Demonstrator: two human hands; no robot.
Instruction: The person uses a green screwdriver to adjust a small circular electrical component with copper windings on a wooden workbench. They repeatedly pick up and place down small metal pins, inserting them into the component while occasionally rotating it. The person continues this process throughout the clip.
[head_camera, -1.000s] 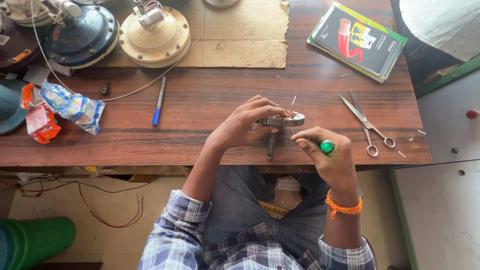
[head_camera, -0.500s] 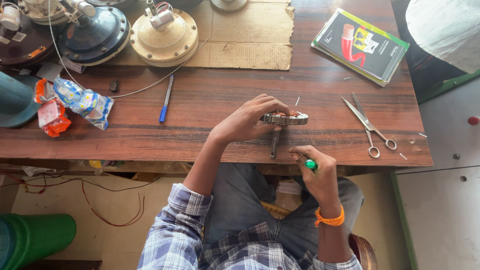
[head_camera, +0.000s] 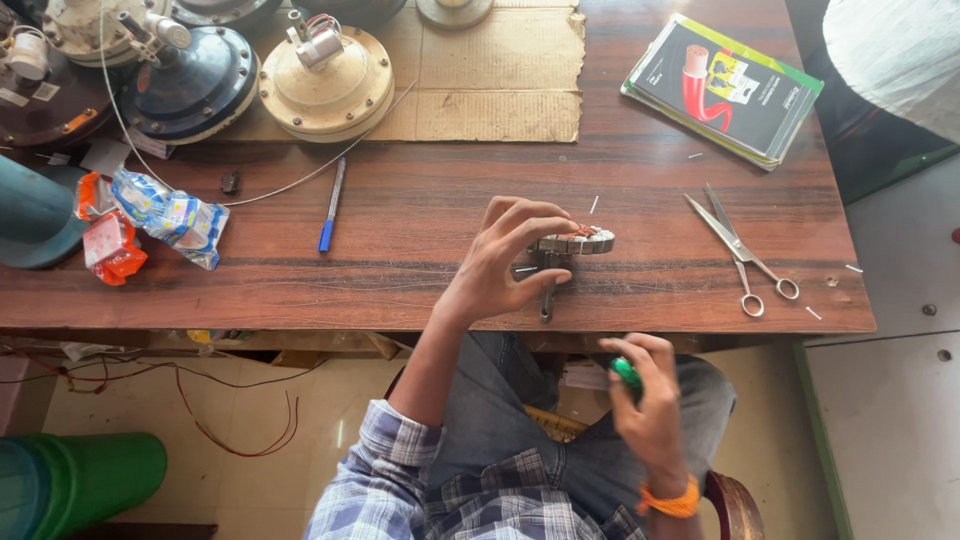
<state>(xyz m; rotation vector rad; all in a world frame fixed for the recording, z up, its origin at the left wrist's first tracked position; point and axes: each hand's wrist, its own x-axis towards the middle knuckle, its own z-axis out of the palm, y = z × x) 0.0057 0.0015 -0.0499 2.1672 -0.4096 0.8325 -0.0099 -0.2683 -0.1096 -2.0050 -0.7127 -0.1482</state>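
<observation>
Left hand (head_camera: 505, 262) is gripping a small metal wound part (head_camera: 574, 241) at frame centre, near the wooden table (head_camera: 420, 250) front edge. Right hand (head_camera: 648, 400), lower right below the table, is closing around a green-handled tool (head_camera: 627, 374).

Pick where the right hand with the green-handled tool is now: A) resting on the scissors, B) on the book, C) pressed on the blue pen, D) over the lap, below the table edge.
D: the right hand grips the green-handled tool over the lap, below the table edge, while the left hand holds the small metal part on top.
</observation>
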